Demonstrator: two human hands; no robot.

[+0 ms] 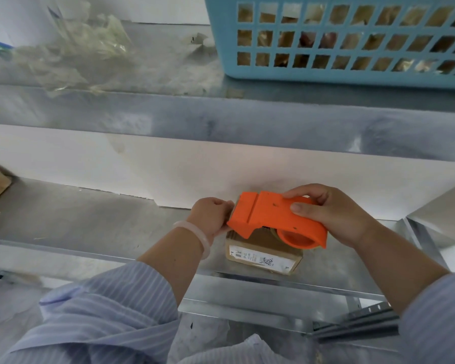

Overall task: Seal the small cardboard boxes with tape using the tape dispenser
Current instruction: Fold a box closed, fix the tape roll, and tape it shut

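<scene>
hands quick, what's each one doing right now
Left hand: closed, pinching the front end of the tape dispenser.
Right hand: closed, gripping the tape dispenser's rear, above the cardboard box.

Matt orange plastic tape dispenser (271, 216); brown cardboard box (263, 254) with a paper label; dull galvanised metal shelf (90, 219); blue plastic basket (352, 72)

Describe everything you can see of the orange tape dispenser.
The tape dispenser is orange and plastic-looking, with a flat stepped side plate and a round hub at its rear. It is held over the small cardboard box on the metal shelf; contact is unclear. The right hand grips its rear, and the left hand curls against its front end.
</scene>
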